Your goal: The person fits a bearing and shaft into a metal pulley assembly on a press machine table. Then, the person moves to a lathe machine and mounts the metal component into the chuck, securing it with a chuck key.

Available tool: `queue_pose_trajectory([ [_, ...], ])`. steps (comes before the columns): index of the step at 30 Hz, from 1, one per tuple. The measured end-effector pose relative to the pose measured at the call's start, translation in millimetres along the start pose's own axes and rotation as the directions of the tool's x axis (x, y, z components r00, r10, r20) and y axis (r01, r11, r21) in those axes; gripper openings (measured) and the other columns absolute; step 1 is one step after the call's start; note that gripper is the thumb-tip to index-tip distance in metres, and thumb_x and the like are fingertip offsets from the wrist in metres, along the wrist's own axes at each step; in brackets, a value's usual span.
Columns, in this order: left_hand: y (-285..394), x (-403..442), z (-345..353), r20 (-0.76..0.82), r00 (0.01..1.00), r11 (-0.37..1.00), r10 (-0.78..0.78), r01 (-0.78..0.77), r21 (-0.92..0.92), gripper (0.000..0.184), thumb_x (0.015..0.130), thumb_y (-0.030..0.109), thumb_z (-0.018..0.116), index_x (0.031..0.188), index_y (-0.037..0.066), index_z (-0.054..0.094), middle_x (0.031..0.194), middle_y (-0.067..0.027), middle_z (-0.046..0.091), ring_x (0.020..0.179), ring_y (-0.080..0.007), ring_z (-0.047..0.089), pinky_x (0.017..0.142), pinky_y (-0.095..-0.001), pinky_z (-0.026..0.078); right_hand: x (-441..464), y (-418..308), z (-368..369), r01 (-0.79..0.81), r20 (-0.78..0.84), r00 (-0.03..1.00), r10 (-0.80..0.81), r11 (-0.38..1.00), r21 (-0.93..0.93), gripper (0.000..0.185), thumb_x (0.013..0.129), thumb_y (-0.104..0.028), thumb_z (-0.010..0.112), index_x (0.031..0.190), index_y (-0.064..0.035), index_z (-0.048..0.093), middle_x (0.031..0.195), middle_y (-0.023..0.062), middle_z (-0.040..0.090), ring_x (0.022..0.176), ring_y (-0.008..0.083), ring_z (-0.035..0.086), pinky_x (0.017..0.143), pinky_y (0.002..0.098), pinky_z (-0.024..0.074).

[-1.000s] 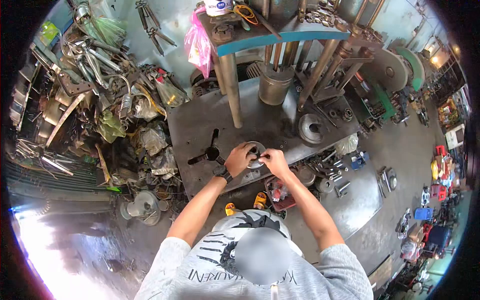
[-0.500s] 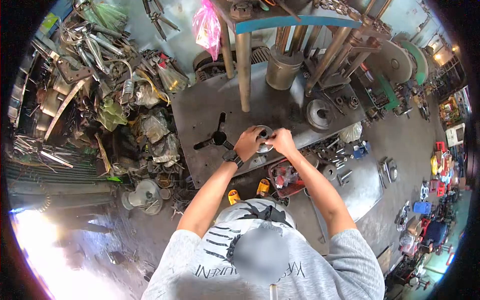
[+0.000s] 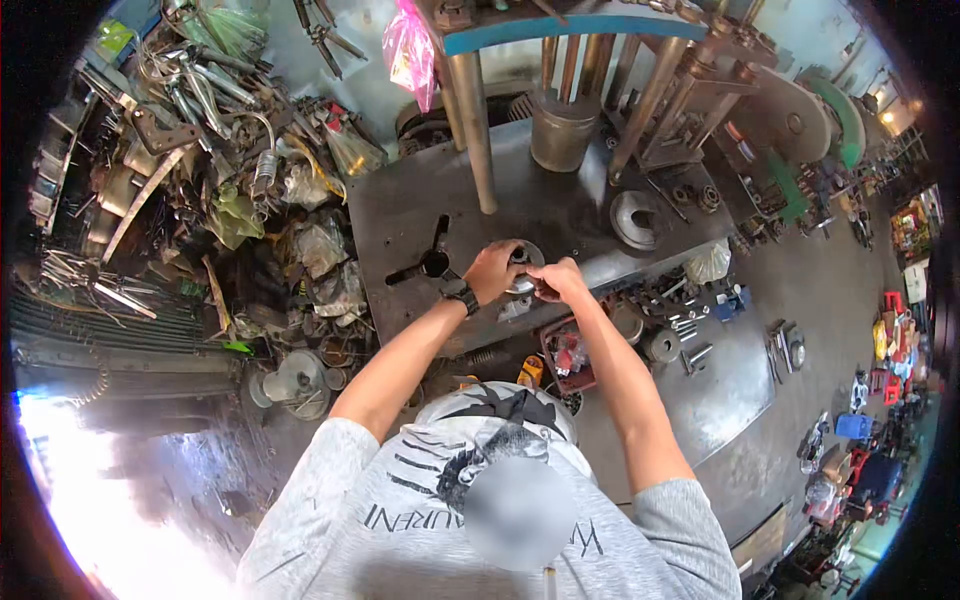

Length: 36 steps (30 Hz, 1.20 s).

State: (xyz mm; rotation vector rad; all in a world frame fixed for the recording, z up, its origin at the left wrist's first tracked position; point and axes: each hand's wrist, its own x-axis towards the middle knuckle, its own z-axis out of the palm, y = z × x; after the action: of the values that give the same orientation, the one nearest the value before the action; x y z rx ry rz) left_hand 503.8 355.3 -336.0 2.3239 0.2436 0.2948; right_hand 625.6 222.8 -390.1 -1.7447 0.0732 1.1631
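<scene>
Metal table [image 3: 560,212], two hands [image 3: 490,272], one ring [image 3: 537,255]

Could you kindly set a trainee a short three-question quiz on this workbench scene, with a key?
1. Multiple choice: which arm wears the dark wristband? A) right; B) left; C) both.
2. True or false: the pink bag lies on the floor.
3. Open: what sort of thing are the left hand and right hand both at, and where is it?

Key:
1. B.
2. False; it hangs beside the blue-edged upper plate.
3. A round metal part, on the metal tabletop.
</scene>
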Motion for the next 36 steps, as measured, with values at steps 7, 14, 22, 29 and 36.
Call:
queue_pose_trajectory([
  [7, 9.3, 4.6, -7.9, 0.034, 0.996, 0.996, -0.078, 0.079, -0.043, 0.041, 0.077, 0.015, 0.067, 0.112, -0.004, 0.059, 0.106, -0.0256, 0.063, 0.102, -0.0384, 0.060, 0.086, -0.0430, 0.049, -29.1, 6.8, -14.4, 0.144, 0.032, 0.987, -0.156, 0.958, 0.248, 0.031, 0.078, -0.023, 0.077, 0.080, 0.0047, 0.063, 0.067, 0.0105, 0.064, 0.053, 0.0199, 0.065, 0.044, 0.0341, 0.0546],
  [14, -1.8, 1.6, 1.4, -0.053, 0.998, 0.997, 0.020, -0.023, -0.070, 0.044, 0.078, 0.014, 0.068, 0.117, -0.004, 0.056, 0.098, -0.0253, 0.064, 0.089, -0.0366, 0.065, 0.076, -0.0420, 0.050, -30.6, -11.2, -6.4, 0.202, -0.040, 0.977, -0.207, 0.974, -0.101, 0.031, 0.076, -0.018, 0.078, 0.068, 0.0078, 0.063, 0.062, 0.0121, 0.063, 0.048, 0.0209, 0.064, 0.041, 0.0330, 0.0552],
  [22, -4.1, 2.7, 1.7, -0.022, 1.000, 1.000, -0.012, 0.013, 0.009, 0.043, 0.079, 0.016, 0.066, 0.115, -0.004, 0.056, 0.098, -0.0245, 0.064, 0.091, -0.0401, 0.062, 0.078, -0.0428, 0.049, -24.4, -27.7, 7.0, 0.103, -0.059, 0.991, -0.120, 0.966, -0.238, 0.033, 0.073, -0.014, 0.078, 0.063, 0.0122, 0.061, 0.060, 0.0164, 0.063, 0.048, 0.0249, 0.065, 0.041, 0.0355, 0.0559],
  [29, 1.4, 2.9, 0.5, -0.087, 0.996, 0.999, -0.006, 0.002, -0.045, 0.040, 0.079, 0.020, 0.070, 0.107, -0.004, 0.058, 0.096, -0.0248, 0.063, 0.087, -0.0379, 0.063, 0.075, -0.0434, 0.050, -38.9, 3.5, -10.8, 0.376, -0.027, 0.925, -0.379, 0.924, -0.070, 0.019, 0.072, -0.006, 0.073, 0.082, 0.0072, 0.064, 0.066, 0.0129, 0.065, 0.053, 0.0179, 0.065, 0.045, 0.0324, 0.0546],
  [36, 1.4, 12.8, 14.4, -0.201, 0.972, 0.988, -0.120, 0.137, 0.071, 0.041, 0.078, 0.028, 0.073, 0.104, -0.001, 0.061, 0.091, -0.0184, 0.064, 0.084, -0.0332, 0.063, 0.076, -0.0403, 0.050, 0.4, -51.2, -98.1, 0.205, -0.454, 0.404, -0.795, 0.562, -0.802, 0.044, 0.084, -0.026, 0.066, 0.111, 0.0051, 0.050, 0.106, 0.0249, 0.056, 0.102, 0.0402, 0.053, 0.086, 0.0458, 0.0437],
])
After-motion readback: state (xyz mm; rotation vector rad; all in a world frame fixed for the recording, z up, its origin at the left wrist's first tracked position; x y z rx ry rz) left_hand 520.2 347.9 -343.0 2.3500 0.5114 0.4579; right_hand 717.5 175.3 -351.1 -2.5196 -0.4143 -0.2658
